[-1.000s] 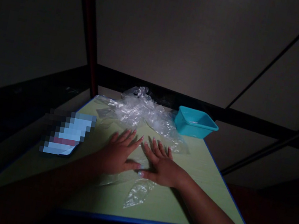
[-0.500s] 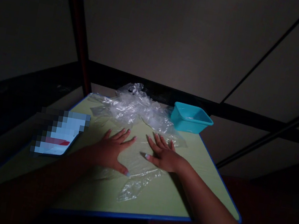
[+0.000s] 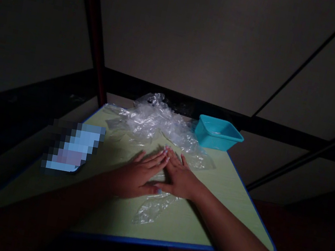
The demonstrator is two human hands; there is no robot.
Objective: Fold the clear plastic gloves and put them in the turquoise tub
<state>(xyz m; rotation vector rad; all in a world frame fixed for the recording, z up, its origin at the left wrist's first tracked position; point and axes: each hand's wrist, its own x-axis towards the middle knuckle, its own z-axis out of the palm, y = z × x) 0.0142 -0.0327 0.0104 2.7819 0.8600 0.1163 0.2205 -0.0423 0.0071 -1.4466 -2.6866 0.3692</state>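
Observation:
Under both palms, a clear plastic bag (image 3: 150, 211) lies flat on the pale green table (image 3: 198, 224), its crinkled near end showing below my thumbs. My left hand (image 3: 139, 176) is open and rests on the bag with its fingers stretched forward and inward. My right hand (image 3: 182, 180), open too, lies flat with its fingers pointing away and to the left. The fingertips of the two hands meet at the middle, and the thumbs touch or overlap. Much of the bag is hidden beneath the hands.
Beyond my fingers lies a crumpled heap of clear plastic bags (image 3: 152, 118). A turquoise basket (image 3: 216, 140) stands at the back right corner. On the left lies a phone (image 3: 78, 144) with a lit, blurred screen. A wall (image 3: 183, 37) rises behind the table.
Both hands have slid inward over the bag, from apart to touching at fingertips and thumbs. The whole view has shifted slightly.

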